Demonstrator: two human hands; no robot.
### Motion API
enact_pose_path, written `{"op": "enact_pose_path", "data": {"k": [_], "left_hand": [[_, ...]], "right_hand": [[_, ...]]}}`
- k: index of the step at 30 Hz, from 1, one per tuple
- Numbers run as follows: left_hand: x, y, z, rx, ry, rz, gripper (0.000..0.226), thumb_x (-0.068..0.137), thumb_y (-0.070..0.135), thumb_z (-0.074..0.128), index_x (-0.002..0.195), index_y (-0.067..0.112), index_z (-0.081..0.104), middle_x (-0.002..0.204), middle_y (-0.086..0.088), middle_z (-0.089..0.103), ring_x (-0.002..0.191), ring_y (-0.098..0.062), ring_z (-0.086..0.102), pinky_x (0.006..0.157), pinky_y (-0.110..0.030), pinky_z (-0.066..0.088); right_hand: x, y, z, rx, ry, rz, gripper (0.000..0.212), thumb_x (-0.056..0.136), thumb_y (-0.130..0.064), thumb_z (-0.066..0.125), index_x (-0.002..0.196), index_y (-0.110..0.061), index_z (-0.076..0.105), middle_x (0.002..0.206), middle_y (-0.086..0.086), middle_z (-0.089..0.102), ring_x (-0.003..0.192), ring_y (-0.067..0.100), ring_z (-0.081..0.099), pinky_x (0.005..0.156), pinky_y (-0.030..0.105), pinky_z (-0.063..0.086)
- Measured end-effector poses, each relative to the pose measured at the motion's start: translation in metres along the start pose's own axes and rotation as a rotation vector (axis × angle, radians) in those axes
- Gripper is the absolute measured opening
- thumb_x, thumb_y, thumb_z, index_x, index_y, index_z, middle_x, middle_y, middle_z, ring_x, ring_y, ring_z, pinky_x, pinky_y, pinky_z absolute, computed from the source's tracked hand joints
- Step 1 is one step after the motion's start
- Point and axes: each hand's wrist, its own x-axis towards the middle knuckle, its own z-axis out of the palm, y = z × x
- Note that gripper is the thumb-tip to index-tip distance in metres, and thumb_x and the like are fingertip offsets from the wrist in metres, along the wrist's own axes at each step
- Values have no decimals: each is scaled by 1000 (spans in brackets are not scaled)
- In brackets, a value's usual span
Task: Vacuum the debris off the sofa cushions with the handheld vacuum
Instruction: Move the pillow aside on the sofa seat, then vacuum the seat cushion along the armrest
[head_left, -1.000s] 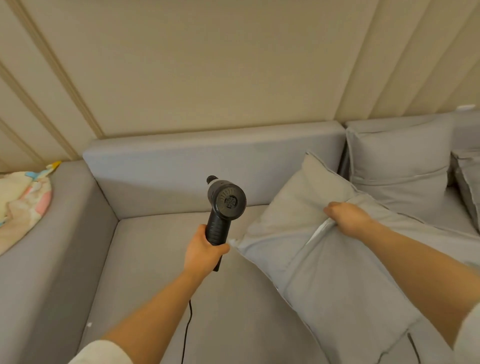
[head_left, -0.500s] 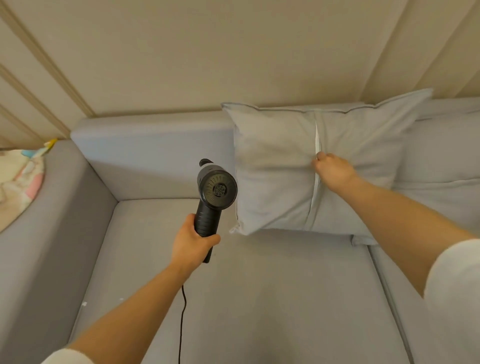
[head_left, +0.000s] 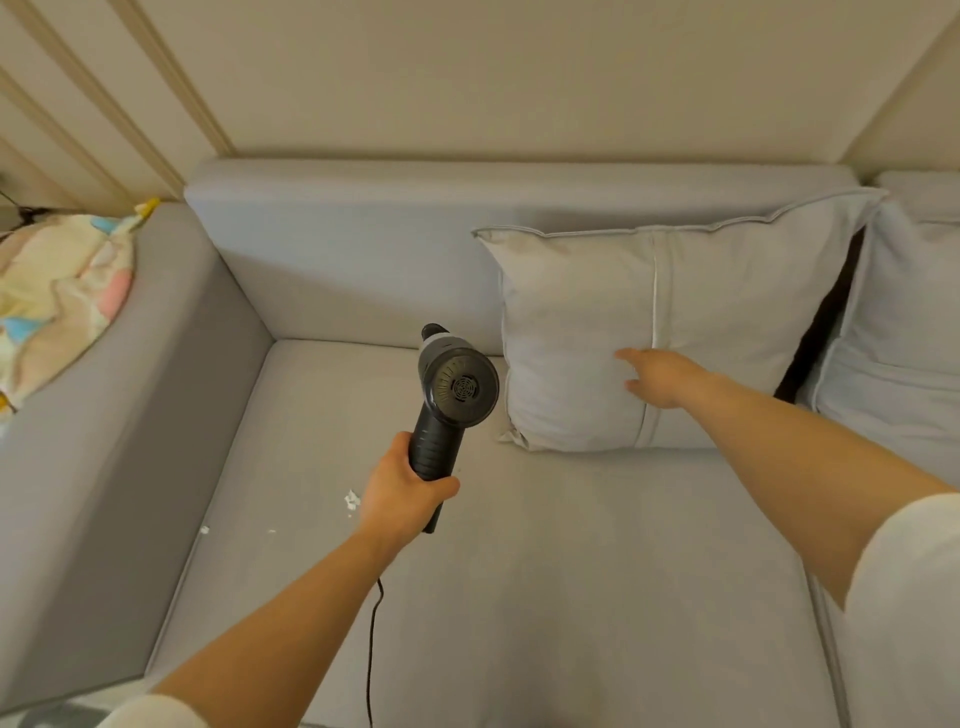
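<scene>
My left hand (head_left: 400, 493) grips the handle of the black handheld vacuum (head_left: 452, 395), held above the grey seat cushion (head_left: 519, 571) with its round rear vent facing me and its cord (head_left: 371, 649) hanging down. Small white debris (head_left: 352, 501) lies on the seat just left of that hand, with smaller bits (head_left: 205, 530) by the armrest seam. A grey throw pillow (head_left: 675, 332) leans upright against the backrest (head_left: 363, 249). My right hand (head_left: 657, 376) rests against the pillow's lower front, fingers apart, gripping nothing.
The grey armrest (head_left: 104, 441) runs along the left, with a pastel patterned blanket (head_left: 57, 291) lying on its far end. A second grey pillow (head_left: 904, 338) stands at the right edge. A beige panelled wall (head_left: 519, 78) rises behind the sofa.
The pillow went from lying on the seat to standing against the backrest. My right hand let go of its seam and slid lower. White debris on the seat has come into view.
</scene>
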Motion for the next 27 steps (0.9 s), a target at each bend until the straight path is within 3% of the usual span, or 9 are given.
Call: {"op": "enact_pose_path", "data": {"k": [4,6,8,14,17,20,23,25,27], "left_hand": [[-3,8,0,-1,-8,27,39,68,18,72,92,27,43,76,7,54,62,-8,55,44,-15,39],[-7,13,-2,5,-34,43,41,70,21,72,95,27,40,77,9,52,62,-6,53,42,-12,38],[-11,15,-8,-3,-50,63,43,71,22,71,97,25,38,78,9,50,63,-6,53,43,-14,39],[-24,10,-35,-3,-153,168,49,70,17,72,97,24,32,80,11,46,64,-3,53,37,-10,39],[-31,2,-56,31,-223,243,54,68,17,75,101,22,32,83,9,47,67,-4,53,48,-14,45],[-37,-7,-91,-16,-367,282,72,65,20,79,121,19,34,92,7,52,75,-4,55,58,-16,49],[-40,-34,-136,-97,-630,250,96,70,16,76,137,43,13,86,4,61,70,-3,61,58,-13,49],[-43,-58,-161,-1,-728,184,86,76,13,72,137,42,18,70,-2,64,59,-4,62,60,-15,49],[-44,-80,-179,143,-742,146,55,80,13,67,130,17,44,59,-1,59,46,1,58,53,-9,47]], "right_hand": [[-39,-76,5,564,-1,-147,36,94,-25,49,129,-16,52,126,7,60,109,20,58,88,25,42],[-66,-115,8,955,-143,-231,28,93,-16,49,119,-14,58,112,2,65,96,14,62,83,24,46],[-86,-147,8,1148,-229,-277,23,92,-13,46,112,-17,58,108,1,65,97,15,62,84,26,48],[-125,-207,21,1300,-212,-259,19,87,-28,62,105,-32,56,118,2,63,109,20,60,95,35,48],[-139,-238,28,1383,-96,-182,27,84,-21,66,109,-25,57,118,7,63,107,21,60,83,30,51],[-149,-268,30,1491,8,-95,34,84,-16,66,117,-15,56,115,11,63,104,23,61,73,28,52],[-154,-300,27,1654,100,12,39,85,-19,64,120,-6,52,105,15,63,94,25,64,71,33,54],[-155,-315,23,1759,106,83,30,86,-24,63,110,-9,53,97,17,65,84,28,68,71,40,57],[-155,-322,19,1792,150,130,22,86,-29,61,99,-13,54,88,16,67,77,28,69,69,42,57]]}}
